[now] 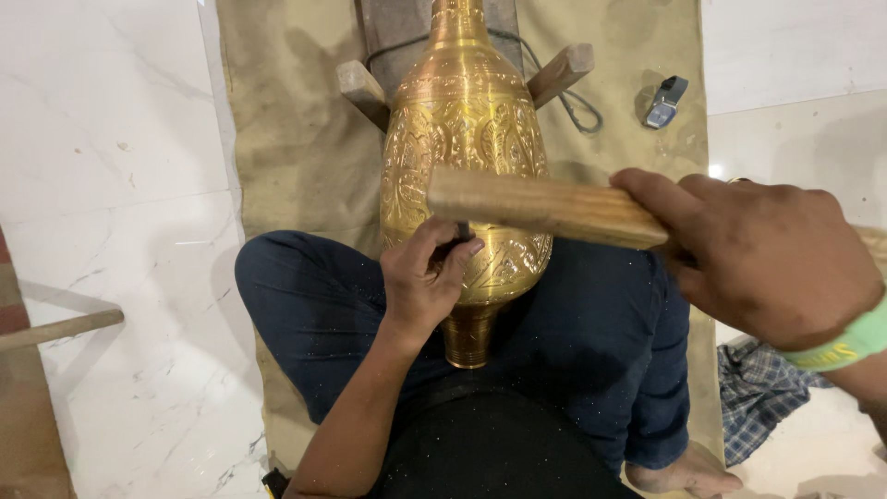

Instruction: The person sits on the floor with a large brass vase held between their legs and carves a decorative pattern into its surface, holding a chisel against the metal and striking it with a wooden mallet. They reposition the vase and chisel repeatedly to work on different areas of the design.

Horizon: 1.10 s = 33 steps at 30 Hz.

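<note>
A small dark chisel (pixel 459 233) was pinched in the left hand (pixel 420 282) against the engraved brass vase (pixel 467 157). A wooden mallet (pixel 545 207) was gripped in the closed right hand (pixel 767 259) just above it.

bare forearms, green wristband (pixel 845 346) on right, dark blue trousers (pixel 601 333).

One brass vase (pixel 467 148) lies under the left hand (pixel 420 282); one small chisel (pixel 459 238) is pinched in it. One wooden stick (pixel 540 205) is in the right hand (pixel 758 254). Two wooden props (pixel 362 90) stand beyond both grips.
</note>
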Each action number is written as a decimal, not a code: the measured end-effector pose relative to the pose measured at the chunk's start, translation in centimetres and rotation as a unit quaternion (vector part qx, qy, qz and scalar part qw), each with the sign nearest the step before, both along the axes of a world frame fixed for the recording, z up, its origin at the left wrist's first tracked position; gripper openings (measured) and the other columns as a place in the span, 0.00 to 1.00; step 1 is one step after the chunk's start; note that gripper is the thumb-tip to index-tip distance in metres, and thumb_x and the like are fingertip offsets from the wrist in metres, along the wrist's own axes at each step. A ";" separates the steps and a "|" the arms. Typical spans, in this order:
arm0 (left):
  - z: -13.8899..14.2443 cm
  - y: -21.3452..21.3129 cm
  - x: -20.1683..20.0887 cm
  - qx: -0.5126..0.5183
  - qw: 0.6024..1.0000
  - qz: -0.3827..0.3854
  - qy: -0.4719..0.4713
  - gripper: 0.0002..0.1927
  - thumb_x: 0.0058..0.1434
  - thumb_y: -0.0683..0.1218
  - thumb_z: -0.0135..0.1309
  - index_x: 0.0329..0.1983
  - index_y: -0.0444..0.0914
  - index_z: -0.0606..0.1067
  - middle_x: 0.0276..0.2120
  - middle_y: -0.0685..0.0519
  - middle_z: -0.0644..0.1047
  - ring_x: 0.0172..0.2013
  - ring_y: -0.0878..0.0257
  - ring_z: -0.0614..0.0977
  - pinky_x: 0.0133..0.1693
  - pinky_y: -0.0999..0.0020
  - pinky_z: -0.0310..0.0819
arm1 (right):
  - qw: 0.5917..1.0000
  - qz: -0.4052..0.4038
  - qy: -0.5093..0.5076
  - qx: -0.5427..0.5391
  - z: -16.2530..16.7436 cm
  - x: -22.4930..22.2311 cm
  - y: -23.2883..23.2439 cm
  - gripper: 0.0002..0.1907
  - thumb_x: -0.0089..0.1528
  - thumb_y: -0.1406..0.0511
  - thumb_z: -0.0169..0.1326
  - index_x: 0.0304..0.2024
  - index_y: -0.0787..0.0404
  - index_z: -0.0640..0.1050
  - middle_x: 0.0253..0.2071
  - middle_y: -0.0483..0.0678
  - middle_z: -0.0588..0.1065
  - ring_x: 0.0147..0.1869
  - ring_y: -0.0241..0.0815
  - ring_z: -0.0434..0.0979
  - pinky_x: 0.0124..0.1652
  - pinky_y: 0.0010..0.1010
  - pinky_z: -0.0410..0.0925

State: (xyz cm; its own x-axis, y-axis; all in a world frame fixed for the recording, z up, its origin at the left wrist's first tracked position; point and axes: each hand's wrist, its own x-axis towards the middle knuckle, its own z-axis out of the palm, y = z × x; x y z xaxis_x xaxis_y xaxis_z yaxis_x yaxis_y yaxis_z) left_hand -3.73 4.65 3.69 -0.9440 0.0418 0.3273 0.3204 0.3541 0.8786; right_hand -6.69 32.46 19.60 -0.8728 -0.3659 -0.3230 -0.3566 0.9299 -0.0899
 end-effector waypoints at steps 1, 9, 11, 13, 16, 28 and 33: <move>0.0 0.0 0.0 0.011 1.000 -0.001 0.005 0.17 0.60 0.38 0.68 0.49 0.35 0.76 0.35 0.51 0.83 0.34 0.68 0.86 0.36 0.74 0.81 | 0.999 0.026 0.034 0.017 0.1 0.2 0.1 0.38 0.58 0.61 0.61 0.71 0.50 0.66 0.30 0.46 0.79 0.17 0.41 0.74 0.18 0.34 0.68; 0.5 -0.2 -0.1 0.012 1.000 -0.024 -0.002 0.15 0.61 0.38 0.67 0.48 0.33 0.75 0.36 0.50 0.83 0.35 0.67 0.87 0.36 0.75 0.81 | 0.997 -0.015 -0.056 0.060 -0.4 0.7 0.7 0.40 0.61 0.61 0.58 0.75 0.47 0.62 0.33 0.42 0.80 0.21 0.34 0.76 0.23 0.26 0.71; 0.6 -0.3 -0.2 -0.004 0.999 -0.029 -0.026 0.12 0.62 0.38 0.68 0.43 0.36 0.76 0.35 0.51 0.84 0.33 0.68 0.87 0.33 0.76 0.81 | 0.997 -0.019 -0.057 0.043 -0.4 0.8 0.6 0.40 0.59 0.61 0.58 0.74 0.47 0.62 0.32 0.42 0.80 0.22 0.34 0.77 0.25 0.26 0.72; 0.6 -0.4 -0.3 0.013 0.999 -0.035 -0.008 0.15 0.61 0.38 0.67 0.47 0.34 0.76 0.35 0.50 0.84 0.34 0.67 0.87 0.35 0.75 0.81 | 0.994 0.007 0.018 -0.106 -0.4 0.9 0.5 0.43 0.51 0.64 0.60 0.71 0.53 0.65 0.31 0.47 0.80 0.21 0.38 0.76 0.23 0.30 0.71; 0.5 -0.4 -0.4 0.018 0.999 -0.040 -0.003 0.14 0.61 0.38 0.67 0.47 0.34 0.76 0.36 0.50 0.84 0.36 0.67 0.87 0.36 0.75 0.82 | 0.984 0.002 -0.068 0.163 -0.3 1.0 0.3 0.38 0.63 0.59 0.57 0.75 0.45 0.60 0.31 0.38 0.80 0.24 0.32 0.78 0.27 0.24 0.73; 0.9 -0.7 -0.7 -0.007 0.998 -0.064 0.006 0.15 0.60 0.38 0.67 0.49 0.33 0.77 0.37 0.48 0.84 0.36 0.65 0.87 0.36 0.74 0.82 | 0.984 -0.035 -0.096 0.148 -0.8 1.1 0.5 0.44 0.60 0.59 0.61 0.76 0.41 0.58 0.33 0.38 0.81 0.26 0.34 0.81 0.28 0.26 0.75; 1.4 -0.8 -0.8 -0.013 0.997 -0.070 0.012 0.16 0.59 0.37 0.67 0.48 0.32 0.77 0.38 0.46 0.84 0.36 0.63 0.87 0.35 0.72 0.81 | 0.997 -0.060 -0.046 -0.027 -1.7 1.3 1.0 0.44 0.56 0.63 0.65 0.73 0.45 0.63 0.32 0.44 0.81 0.25 0.40 0.81 0.25 0.31 0.74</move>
State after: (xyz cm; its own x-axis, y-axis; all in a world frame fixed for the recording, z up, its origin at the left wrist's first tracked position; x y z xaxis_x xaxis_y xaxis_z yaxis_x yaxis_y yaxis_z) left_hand -4.55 3.84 5.08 -0.9202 0.1823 0.3464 0.3890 0.3275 0.8611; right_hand -5.36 33.49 17.88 -0.8785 -0.2803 -0.3869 -0.2311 0.9581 -0.1693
